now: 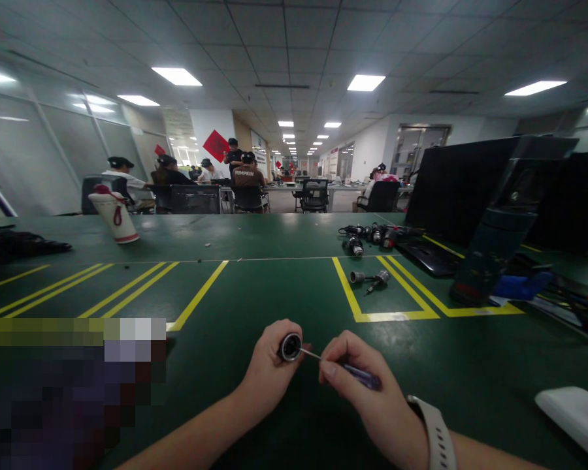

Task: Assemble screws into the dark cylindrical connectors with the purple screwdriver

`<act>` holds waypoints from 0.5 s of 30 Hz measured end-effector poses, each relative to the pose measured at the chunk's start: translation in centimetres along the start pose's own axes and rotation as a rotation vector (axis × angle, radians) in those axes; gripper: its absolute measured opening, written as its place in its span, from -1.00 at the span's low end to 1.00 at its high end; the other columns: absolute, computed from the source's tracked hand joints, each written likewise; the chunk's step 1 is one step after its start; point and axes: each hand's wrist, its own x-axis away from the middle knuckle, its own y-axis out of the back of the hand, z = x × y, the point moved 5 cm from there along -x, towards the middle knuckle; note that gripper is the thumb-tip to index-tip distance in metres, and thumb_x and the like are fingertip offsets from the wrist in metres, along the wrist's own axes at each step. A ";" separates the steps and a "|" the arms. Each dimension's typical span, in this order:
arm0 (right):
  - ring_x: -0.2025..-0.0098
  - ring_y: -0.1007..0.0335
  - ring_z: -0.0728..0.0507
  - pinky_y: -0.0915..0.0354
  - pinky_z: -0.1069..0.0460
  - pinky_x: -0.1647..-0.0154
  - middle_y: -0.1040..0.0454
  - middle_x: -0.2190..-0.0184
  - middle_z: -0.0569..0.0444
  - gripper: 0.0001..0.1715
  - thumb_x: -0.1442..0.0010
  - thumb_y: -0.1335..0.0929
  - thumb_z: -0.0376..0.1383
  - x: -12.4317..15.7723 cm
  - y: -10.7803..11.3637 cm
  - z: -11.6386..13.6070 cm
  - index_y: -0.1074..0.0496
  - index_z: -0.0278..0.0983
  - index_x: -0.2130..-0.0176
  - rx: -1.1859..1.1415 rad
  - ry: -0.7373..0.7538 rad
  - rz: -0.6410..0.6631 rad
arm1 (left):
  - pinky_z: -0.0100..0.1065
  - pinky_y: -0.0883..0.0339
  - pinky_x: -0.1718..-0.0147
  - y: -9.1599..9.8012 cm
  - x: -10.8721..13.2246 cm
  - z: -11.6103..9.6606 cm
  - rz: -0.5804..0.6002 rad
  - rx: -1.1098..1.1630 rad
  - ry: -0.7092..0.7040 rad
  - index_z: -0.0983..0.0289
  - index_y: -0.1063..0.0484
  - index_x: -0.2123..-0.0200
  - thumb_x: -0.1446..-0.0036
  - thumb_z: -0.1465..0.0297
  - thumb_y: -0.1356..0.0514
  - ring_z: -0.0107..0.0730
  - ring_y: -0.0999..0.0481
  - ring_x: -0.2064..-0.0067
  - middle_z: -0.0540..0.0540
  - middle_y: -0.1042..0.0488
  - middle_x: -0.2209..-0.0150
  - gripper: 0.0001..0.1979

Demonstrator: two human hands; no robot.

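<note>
Both hands work close together low over the green table [274,287]. Left hand [267,372] is closed around a small cylindrical metal part [291,346], its round end facing up. Right hand [367,398] pinches a purple-handled screwdriver [357,375], whose thin shaft touches the part's rim. Beyond them, two similar parts [370,279] lie inside a yellow-lined box, with a dark bottle [504,228] further right.

The left forearm [191,434] and right forearm [490,454] are bare; a pale grey watch strap [436,434] wraps the wrist just behind the right hand [367,391].
</note>
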 end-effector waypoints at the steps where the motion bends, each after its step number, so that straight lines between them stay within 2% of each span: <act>1: 0.43 -0.21 -0.07 -0.14 0.01 0.38 -0.32 0.49 0.10 -0.83 -0.15 -0.30 -0.27 0.2 0.0 0.3 -0.31 -0.28 0.46 0.092 0.042 0.001 | -0.34 -0.14 0.37 0.0 0.0 -0.1 -0.007 -0.046 -0.018 0.24 -0.24 0.52 0.00 0.45 -0.17 -0.36 -0.28 0.41 -0.04 -0.25 0.50 -0.87; 4: 0.41 -0.20 -0.07 -0.12 0.00 0.37 -0.30 0.49 0.10 -0.82 -0.15 -0.29 -0.27 0.5 -0.2 0.7 -0.31 -0.28 0.46 0.167 0.077 0.018 | -0.32 -0.13 0.35 0.0 0.1 -0.3 -0.013 -0.145 -0.045 0.24 -0.25 0.53 0.00 0.46 -0.17 -0.35 -0.28 0.40 -0.05 -0.26 0.51 -0.87; 7: 0.47 -0.17 -0.04 -0.12 0.04 0.44 -0.32 0.50 0.12 -0.84 -0.13 -0.31 -0.27 0.3 -0.3 0.0 -0.31 -0.27 0.46 -0.050 -0.029 0.034 | -0.33 -0.14 0.36 0.1 0.2 -0.5 -0.009 -0.101 -0.030 0.24 -0.24 0.53 0.01 0.46 -0.17 -0.35 -0.29 0.40 -0.04 -0.26 0.50 -0.87; 11: 0.51 -0.18 0.00 -0.10 0.10 0.52 -0.36 0.54 0.14 -0.86 -0.08 -0.34 -0.31 -0.3 -0.3 -1.0 -0.29 -0.28 0.47 -0.375 -0.190 -0.008 | -0.38 -0.15 0.43 -0.1 0.1 -0.3 0.012 0.053 0.027 0.24 -0.23 0.53 0.02 0.47 -0.17 -0.38 -0.27 0.43 -0.04 -0.24 0.49 -0.87; 15: 0.53 -0.19 0.01 -0.09 0.11 0.53 -0.37 0.55 0.14 -0.84 -0.08 -0.34 -0.30 -0.3 -0.4 -1.2 -0.28 -0.28 0.48 -0.477 -0.262 -0.038 | -0.41 -0.15 0.46 -0.2 0.1 -0.1 0.036 0.173 0.059 0.24 -0.24 0.52 0.04 0.48 -0.17 -0.42 -0.24 0.46 -0.06 -0.22 0.51 -0.88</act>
